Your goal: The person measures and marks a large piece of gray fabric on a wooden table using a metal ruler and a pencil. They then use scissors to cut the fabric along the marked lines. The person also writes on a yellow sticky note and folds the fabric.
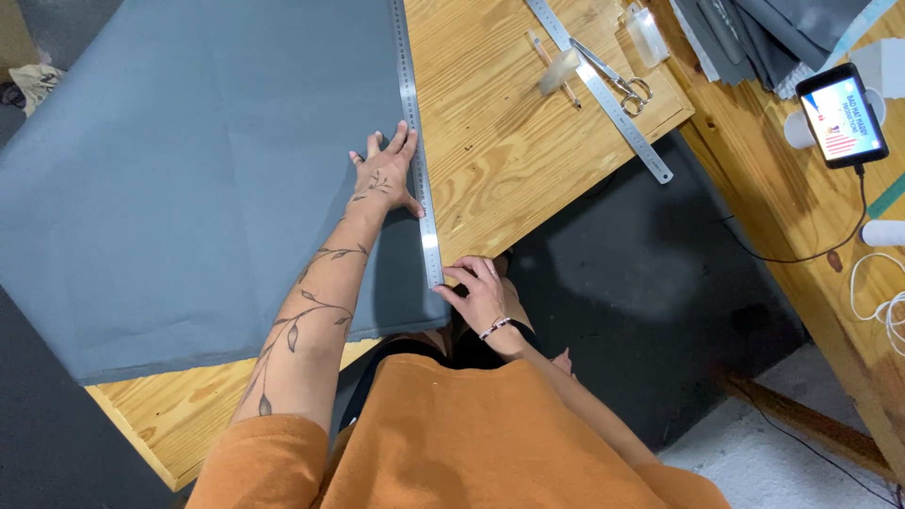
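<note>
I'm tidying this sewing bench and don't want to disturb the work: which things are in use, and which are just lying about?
In use:
- large grey fabric sheet
- long steel ruler along its edge
- left hand pressing the ruler
- right hand at the ruler's near end

Lying about:
- second steel ruler
- metal scissors
- pencil
- black smartphone on its cable
- folded grey cloth pile

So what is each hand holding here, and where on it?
Nothing is lifted. The left hand presses the ruler's middle flat on the grey fabric; the right hand pinches its near end.
</note>
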